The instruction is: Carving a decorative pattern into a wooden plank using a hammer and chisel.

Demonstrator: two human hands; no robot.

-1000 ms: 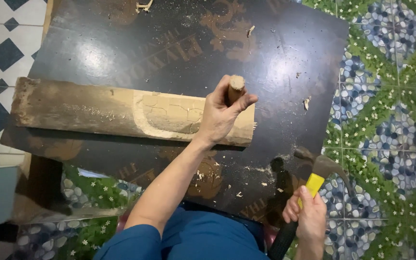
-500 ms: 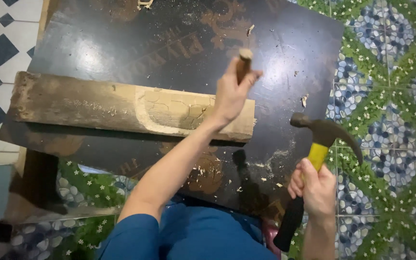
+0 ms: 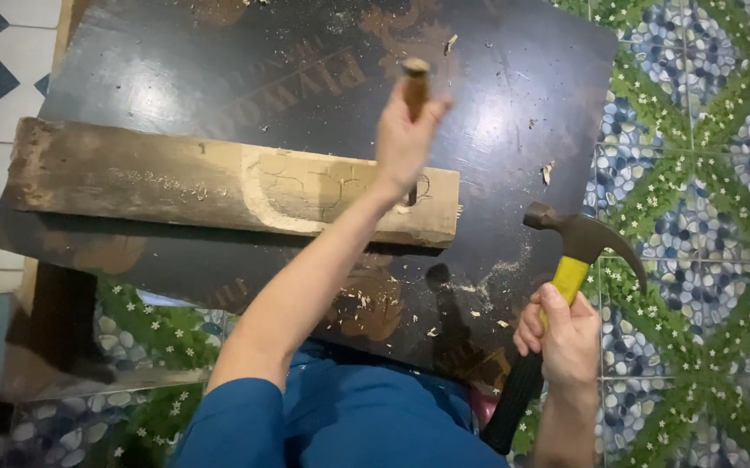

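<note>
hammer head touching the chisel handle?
Apart. Head view: the hammer in the right hand sits clear of the chisel in the left hand; dark board between.

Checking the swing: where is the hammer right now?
The hammer is in the right hand, lower right of the head view, right of the wooden plank.

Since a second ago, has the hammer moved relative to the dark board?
Yes. The hammer has risen in the right hand, its head now level with the wooden plank's end beside the dark board.
</note>
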